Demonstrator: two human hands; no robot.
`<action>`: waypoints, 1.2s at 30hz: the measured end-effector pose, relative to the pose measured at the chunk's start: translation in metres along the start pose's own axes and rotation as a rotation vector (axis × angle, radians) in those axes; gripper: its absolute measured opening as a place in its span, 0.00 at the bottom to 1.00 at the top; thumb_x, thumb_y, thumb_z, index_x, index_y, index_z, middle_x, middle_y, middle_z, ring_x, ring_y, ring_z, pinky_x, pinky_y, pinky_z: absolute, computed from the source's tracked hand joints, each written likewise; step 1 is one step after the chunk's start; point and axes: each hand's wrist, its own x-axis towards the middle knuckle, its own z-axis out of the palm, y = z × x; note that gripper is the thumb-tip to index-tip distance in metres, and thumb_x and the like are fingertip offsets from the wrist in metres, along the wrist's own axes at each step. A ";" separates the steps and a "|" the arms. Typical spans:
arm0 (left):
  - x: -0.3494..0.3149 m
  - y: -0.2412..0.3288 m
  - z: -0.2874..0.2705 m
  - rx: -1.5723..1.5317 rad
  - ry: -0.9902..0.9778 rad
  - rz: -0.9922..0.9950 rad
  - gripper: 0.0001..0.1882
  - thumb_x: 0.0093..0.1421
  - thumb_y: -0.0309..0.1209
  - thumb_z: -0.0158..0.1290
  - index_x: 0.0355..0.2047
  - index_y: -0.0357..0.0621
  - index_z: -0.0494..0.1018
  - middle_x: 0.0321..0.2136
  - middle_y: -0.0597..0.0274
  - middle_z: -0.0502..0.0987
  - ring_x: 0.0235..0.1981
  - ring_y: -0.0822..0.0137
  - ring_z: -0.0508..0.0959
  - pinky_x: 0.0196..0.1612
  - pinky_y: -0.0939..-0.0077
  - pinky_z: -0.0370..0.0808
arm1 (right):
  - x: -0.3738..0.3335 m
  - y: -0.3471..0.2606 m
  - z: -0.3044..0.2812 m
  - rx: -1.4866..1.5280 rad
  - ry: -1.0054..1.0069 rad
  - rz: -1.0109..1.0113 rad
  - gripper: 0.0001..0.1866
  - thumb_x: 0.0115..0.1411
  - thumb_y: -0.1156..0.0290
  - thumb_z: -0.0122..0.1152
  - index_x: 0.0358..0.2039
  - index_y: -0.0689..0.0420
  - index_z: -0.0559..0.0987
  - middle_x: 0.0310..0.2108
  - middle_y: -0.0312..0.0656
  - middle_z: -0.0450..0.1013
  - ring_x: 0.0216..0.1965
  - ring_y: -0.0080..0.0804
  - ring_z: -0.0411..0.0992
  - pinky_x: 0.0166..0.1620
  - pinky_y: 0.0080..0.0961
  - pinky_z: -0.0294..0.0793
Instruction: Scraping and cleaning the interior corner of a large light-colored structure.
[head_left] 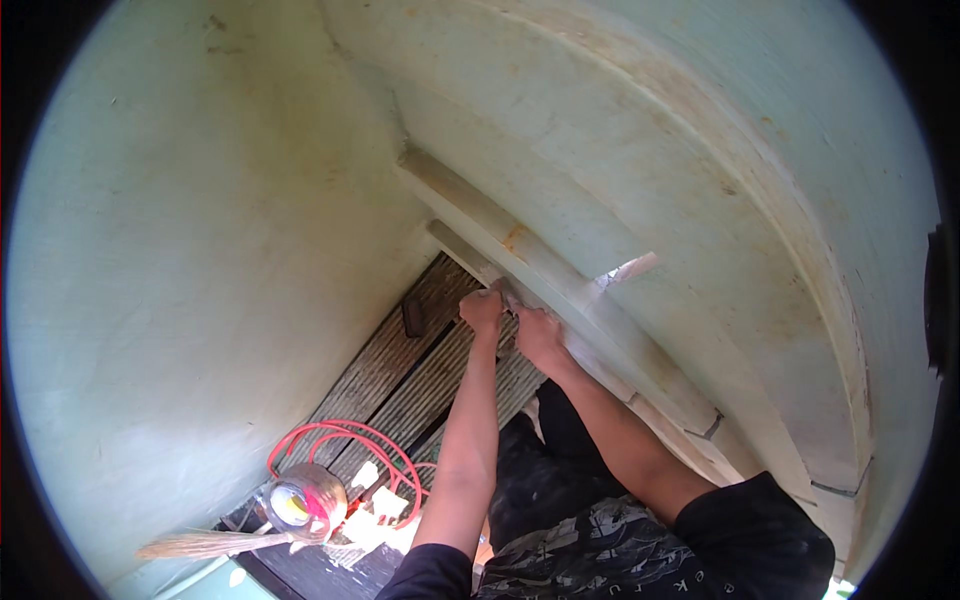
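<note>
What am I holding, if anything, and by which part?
Can't tell: the left hand and right hand are curled by the ledge, hiding anything gripped.

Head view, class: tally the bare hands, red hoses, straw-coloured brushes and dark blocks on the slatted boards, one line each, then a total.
Hands: 2 (left hand, right hand)
Red hose: 1, as far as shows
Straw-coloured brush: 1
Dark block: 1
Total: 5

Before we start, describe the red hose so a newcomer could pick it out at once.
Find the pale wall on the left, then follow its base to the ribbed, dark floorboards. Near their lower-left end, the red hose curls in loose loops. Its bright, slender curves set it apart from the straw-coloured brush nearby.
</note>
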 end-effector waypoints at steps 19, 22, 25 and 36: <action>0.020 -0.005 0.005 0.028 0.232 -0.006 0.19 0.48 0.42 0.58 0.11 0.40 0.75 0.07 0.58 0.72 0.14 0.65 0.76 0.25 0.71 0.73 | 0.034 -0.006 -0.003 0.023 -0.183 -0.077 0.37 0.45 0.77 0.58 0.58 0.45 0.61 0.36 0.53 0.73 0.40 0.51 0.71 0.44 0.41 0.71; 0.001 -0.007 0.009 -0.020 0.205 0.018 0.20 0.47 0.44 0.58 0.11 0.40 0.75 0.07 0.58 0.72 0.14 0.64 0.76 0.26 0.72 0.73 | 0.029 0.008 0.006 -0.030 -0.174 -0.067 0.39 0.45 0.76 0.59 0.59 0.45 0.60 0.37 0.53 0.73 0.40 0.51 0.71 0.44 0.41 0.71; 0.013 0.000 0.008 -0.010 0.340 0.036 0.20 0.46 0.45 0.59 0.11 0.40 0.76 0.08 0.57 0.72 0.15 0.63 0.77 0.26 0.71 0.73 | 0.037 0.003 0.004 0.056 -0.180 -0.095 0.38 0.46 0.76 0.58 0.59 0.45 0.59 0.38 0.53 0.73 0.41 0.51 0.71 0.45 0.41 0.71; 0.005 0.013 -0.002 -0.094 0.298 -0.029 0.19 0.43 0.43 0.62 0.12 0.38 0.75 0.10 0.54 0.73 0.16 0.60 0.77 0.26 0.69 0.74 | 0.041 -0.003 -0.008 -0.004 -0.226 -0.076 0.36 0.47 0.77 0.56 0.58 0.44 0.61 0.38 0.51 0.73 0.41 0.50 0.71 0.45 0.41 0.71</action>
